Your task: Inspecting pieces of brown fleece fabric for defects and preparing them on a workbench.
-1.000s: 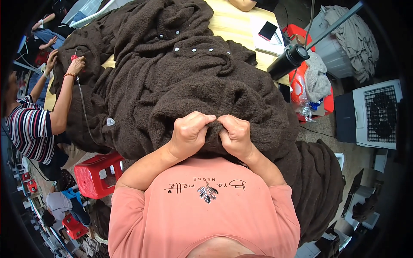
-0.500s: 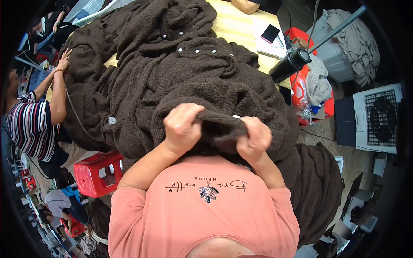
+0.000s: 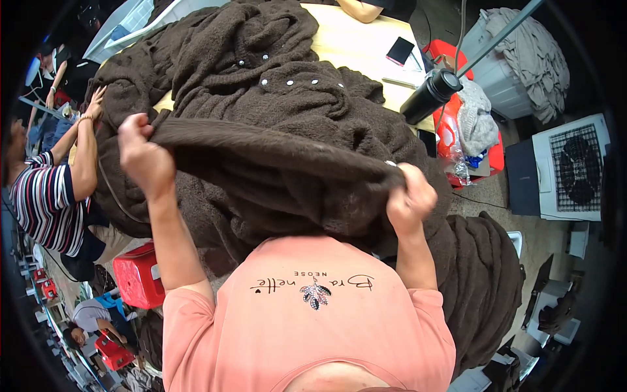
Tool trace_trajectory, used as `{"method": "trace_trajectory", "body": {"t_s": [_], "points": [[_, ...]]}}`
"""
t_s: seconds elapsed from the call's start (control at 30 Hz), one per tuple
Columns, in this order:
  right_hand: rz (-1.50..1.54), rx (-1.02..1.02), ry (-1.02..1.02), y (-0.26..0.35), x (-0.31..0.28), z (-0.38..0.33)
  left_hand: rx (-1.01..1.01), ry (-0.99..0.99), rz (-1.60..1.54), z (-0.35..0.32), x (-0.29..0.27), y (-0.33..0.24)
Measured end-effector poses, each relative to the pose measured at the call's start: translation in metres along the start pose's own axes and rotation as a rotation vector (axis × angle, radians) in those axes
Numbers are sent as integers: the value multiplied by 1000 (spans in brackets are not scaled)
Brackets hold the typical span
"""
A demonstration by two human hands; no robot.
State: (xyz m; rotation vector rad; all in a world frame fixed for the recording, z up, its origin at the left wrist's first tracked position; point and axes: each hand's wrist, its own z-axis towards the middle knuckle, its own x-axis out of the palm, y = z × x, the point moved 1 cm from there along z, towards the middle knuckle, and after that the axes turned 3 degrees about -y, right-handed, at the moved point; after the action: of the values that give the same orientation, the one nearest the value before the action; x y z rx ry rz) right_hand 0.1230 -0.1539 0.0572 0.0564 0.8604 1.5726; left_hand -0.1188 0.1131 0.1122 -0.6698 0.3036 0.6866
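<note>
Between my two hands a dark brown knitted garment [image 3: 281,153] is stretched wide, its edge running taut from one fist to the other. My left hand [image 3: 145,157] grips one end, raised over the brown heap at the left. The other end is pinched in my right hand [image 3: 411,199], beside a small pale button at the edge. Under and beyond it lies a big heap of the same brown knitwear [image 3: 261,108], with several shiny buttons showing on its far part. The garment's lower part sags toward my chest, and its full shape cannot be made out.
A black bottle [image 3: 428,98] and a phone [image 3: 400,51] stand and lie at the table's right. Beyond are a red crate [image 3: 493,163] and a bin of grey knitwear [image 3: 522,65]. At left, a person in a striped shirt [image 3: 49,196] touches the heap, near a red stool [image 3: 138,277].
My hands have moved apart, the left one far to the left and up, the right one slightly right. The bunched garment edge is now pulled out long and taut.
</note>
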Motion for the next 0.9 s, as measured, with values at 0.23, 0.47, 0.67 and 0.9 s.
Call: {"method": "trace_trajectory", "body": {"t_s": [0.23,0.47,0.67,0.9], "points": [[-22,-201,95,-18,19,-40,298,342,127,-71,24,3],[-25,-243,15,-10,16,-35,469,606,-717,-87,-25,-86],[6,-228,-12,-3,10,-37,-140,1588,-628,-136,13,-92],[209,98,-55,-2,0,-41,-327,956,-675,-147,22,-93]]}}
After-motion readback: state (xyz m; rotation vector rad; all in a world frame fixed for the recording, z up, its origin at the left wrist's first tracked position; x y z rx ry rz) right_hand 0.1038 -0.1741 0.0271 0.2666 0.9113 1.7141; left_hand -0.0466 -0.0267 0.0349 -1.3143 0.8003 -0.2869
